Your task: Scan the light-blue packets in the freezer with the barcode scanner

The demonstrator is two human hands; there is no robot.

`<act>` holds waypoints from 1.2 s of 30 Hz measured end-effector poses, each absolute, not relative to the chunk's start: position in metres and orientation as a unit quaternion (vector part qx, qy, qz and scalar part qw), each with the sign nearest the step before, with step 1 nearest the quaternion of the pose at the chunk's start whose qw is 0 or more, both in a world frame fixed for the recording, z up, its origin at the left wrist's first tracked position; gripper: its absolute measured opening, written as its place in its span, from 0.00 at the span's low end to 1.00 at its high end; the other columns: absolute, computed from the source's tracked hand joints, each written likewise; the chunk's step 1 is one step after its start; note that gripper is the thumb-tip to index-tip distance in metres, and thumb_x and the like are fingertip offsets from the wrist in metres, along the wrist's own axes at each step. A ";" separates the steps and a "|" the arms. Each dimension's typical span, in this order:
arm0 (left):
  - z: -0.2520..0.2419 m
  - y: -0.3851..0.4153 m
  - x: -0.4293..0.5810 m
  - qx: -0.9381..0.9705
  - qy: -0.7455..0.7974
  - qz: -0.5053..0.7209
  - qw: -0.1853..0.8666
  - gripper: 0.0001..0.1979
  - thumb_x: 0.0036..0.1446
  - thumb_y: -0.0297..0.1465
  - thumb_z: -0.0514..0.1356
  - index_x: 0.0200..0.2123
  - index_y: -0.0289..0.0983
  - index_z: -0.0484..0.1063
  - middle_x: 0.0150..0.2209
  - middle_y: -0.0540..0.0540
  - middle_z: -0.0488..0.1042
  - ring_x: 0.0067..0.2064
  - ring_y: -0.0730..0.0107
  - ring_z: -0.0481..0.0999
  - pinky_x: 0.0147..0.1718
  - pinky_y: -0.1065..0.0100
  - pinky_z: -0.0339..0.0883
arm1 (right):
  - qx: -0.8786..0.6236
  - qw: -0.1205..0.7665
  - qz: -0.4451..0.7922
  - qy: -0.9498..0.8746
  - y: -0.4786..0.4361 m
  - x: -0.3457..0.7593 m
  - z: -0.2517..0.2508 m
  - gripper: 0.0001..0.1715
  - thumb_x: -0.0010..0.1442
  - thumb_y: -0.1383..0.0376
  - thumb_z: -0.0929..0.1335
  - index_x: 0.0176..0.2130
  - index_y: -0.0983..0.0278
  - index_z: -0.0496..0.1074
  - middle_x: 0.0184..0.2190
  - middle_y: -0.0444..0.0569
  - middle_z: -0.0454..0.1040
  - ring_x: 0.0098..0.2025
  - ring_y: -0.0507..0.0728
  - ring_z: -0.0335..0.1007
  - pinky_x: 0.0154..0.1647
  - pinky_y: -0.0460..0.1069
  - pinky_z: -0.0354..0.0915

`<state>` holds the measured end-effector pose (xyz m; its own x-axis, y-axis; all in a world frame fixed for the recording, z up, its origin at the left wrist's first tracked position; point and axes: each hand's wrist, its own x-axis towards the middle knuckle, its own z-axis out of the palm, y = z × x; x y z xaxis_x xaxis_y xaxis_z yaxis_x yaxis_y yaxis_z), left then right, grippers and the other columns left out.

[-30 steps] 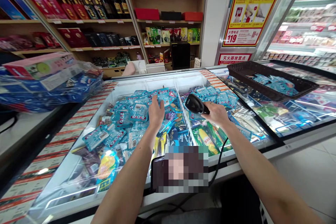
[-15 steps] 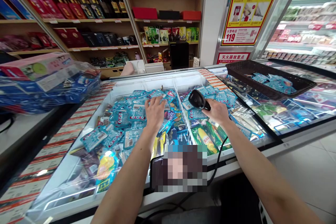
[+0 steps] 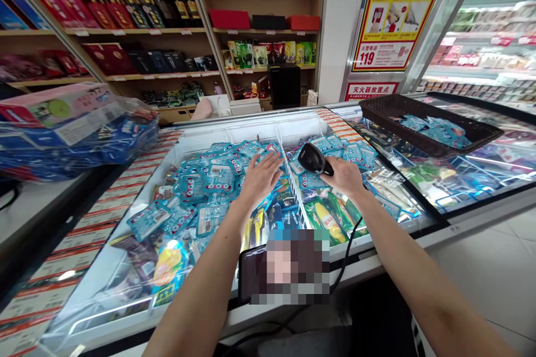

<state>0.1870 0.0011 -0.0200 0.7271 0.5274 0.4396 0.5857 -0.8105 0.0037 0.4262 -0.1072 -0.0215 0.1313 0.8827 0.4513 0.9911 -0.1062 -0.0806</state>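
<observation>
Left hand [image 3: 262, 178] shifted toward wire divider [image 3: 295, 184], open, fingers spread on or just above blue packets [image 3: 218, 179]; barcode scanner [image 3: 315, 159] gripped in closed right hand [image 3: 347, 177], held over packets right of divider, inside chest freezer [image 3: 251, 133]

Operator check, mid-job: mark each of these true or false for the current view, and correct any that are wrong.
1. The right hand grips a black handheld barcode scanner. True.
2. The left hand is clenched around a packet. False: it is open, fingers spread, above the blue packets, and holds nothing.
3. A wire divider separates the compartment below the left hand from the one below the scanner. True.
4. The black woven basket is empty. False: more blue packets lie in it.
</observation>
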 end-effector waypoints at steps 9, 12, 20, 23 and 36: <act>-0.023 -0.005 0.198 -0.966 -0.226 -0.122 -0.027 0.20 0.64 0.39 0.42 0.56 0.48 0.61 0.58 0.49 0.64 0.62 0.66 0.55 0.60 0.54 0.39 | -0.730 0.186 -0.141 -0.642 -0.107 0.428 -0.021 0.22 0.55 0.57 0.64 0.49 0.61 0.68 0.39 0.50 0.75 0.38 0.59 0.71 0.33 0.48 0.59; -0.019 -0.005 0.198 -0.958 -0.234 -0.164 -0.028 0.18 0.63 0.39 0.44 0.44 0.42 0.71 0.47 0.44 0.73 0.53 0.63 0.66 0.55 0.56 0.50 | -0.731 0.187 -0.140 -0.642 -0.107 0.428 -0.020 0.23 0.55 0.57 0.64 0.50 0.61 0.67 0.39 0.50 0.75 0.38 0.59 0.71 0.33 0.48 0.59; -0.030 -0.002 0.201 -0.922 -0.316 -0.223 -0.003 0.22 0.58 0.44 0.51 0.51 0.40 0.66 0.50 0.41 0.69 0.52 0.58 0.65 0.48 0.59 0.58 | -0.728 0.186 -0.140 -0.645 -0.107 0.428 -0.021 0.22 0.56 0.57 0.64 0.49 0.61 0.67 0.39 0.50 0.75 0.38 0.59 0.71 0.33 0.48 0.59; -0.033 0.000 0.201 -0.925 -0.318 -0.207 0.000 0.26 0.58 0.45 0.51 0.57 0.42 0.61 0.56 0.43 0.65 0.56 0.56 0.61 0.52 0.56 0.54 | -0.730 0.184 -0.136 -0.644 -0.107 0.428 -0.021 0.23 0.56 0.57 0.64 0.50 0.61 0.67 0.40 0.50 0.75 0.38 0.59 0.71 0.33 0.48 0.59; -0.027 0.012 0.197 -0.879 -0.412 -0.230 -0.073 0.23 0.47 0.49 0.60 0.42 0.41 0.70 0.47 0.43 0.70 0.52 0.52 0.64 0.48 0.55 0.57 | -0.720 0.199 -0.144 -0.649 -0.106 0.430 -0.023 0.22 0.55 0.57 0.64 0.48 0.61 0.68 0.40 0.49 0.75 0.39 0.59 0.71 0.33 0.48 0.59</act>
